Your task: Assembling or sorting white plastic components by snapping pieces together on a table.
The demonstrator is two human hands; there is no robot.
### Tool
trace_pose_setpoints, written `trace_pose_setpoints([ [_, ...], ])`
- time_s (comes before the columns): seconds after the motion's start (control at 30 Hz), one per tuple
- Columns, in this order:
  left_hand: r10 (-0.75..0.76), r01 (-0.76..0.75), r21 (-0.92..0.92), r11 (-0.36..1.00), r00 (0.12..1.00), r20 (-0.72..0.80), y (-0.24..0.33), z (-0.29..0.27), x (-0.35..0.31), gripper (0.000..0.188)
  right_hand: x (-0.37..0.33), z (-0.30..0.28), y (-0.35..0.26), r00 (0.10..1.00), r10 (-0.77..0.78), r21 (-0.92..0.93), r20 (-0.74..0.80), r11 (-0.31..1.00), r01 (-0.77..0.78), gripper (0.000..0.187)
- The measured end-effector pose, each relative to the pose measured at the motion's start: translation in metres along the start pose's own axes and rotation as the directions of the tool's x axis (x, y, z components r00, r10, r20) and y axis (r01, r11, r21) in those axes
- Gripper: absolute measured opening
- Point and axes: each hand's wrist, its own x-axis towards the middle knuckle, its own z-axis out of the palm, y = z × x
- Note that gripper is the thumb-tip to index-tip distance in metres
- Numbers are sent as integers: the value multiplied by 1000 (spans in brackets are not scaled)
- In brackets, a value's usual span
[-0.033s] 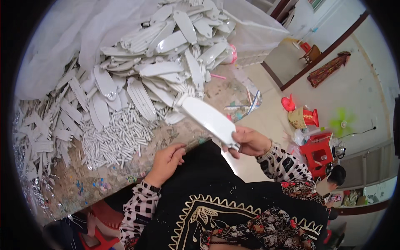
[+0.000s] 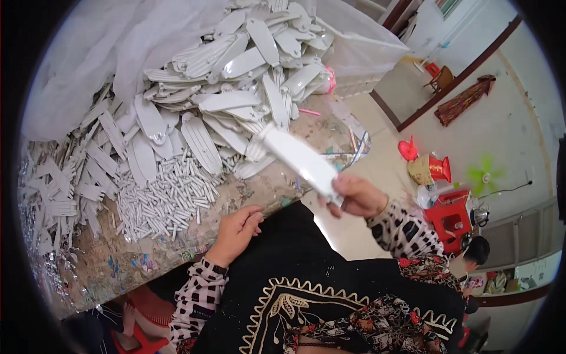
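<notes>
My right hand (image 2: pixel 361 196) pinches one end of a long white blade-shaped plastic piece (image 2: pixel 300 160) between thumb and fingers. The piece slants up to the left over the table's front edge, smooth face showing and slightly blurred. At that edge rests my left hand (image 2: pixel 239 233), its fingers loosely curled with nothing visible in them. Left of it lies a heap of small white pins (image 2: pixel 165 203). Behind both hands rises a large pile of similar white plastic pieces (image 2: pixel 244 62), some showing ribbed undersides.
Flat white strips (image 2: pixel 62 177) are heaped at the table's left. A translucent plastic sheet (image 2: pixel 76 76) lies behind the piles. A thin pink stick (image 2: pixel 309 111) lies on the worn tabletop (image 2: pixel 141 271). Off to the right are a red stool (image 2: pixel 451 215), a green fan (image 2: pixel 484 177) and another person (image 2: pixel 474 253).
My right hand has shifted slightly to the right with the white plastic piece, whose far end has swung a little. My left hand has stayed nearly in place.
</notes>
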Motion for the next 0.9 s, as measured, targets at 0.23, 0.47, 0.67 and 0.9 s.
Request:
trace_pose_setpoints([
  [0.23, -46, 46, -36, 998, 999, 15, 4, 5, -2, 25, 61, -55, -259, 776, -612, -7, -155, 786, 618, 61],
  [0.47, -38, 38, -52, 998, 999, -13, 1, 1, -2, 26, 172, 2, -157, 957, -274, -259, 92, 922, 289, 24],
  [0.67, -7, 7, -3, 1000, 1000, 29, 0, -3, -5, 25, 161, 77, -90, 978, 60, -651, 199, 754, 86, 22],
  [0.9, -7, 7, 21, 1000, 1000, 10, 1, -3, 0, 24, 216, -42, -191, 774, -544, -676, -325, 706, 213, 25],
])
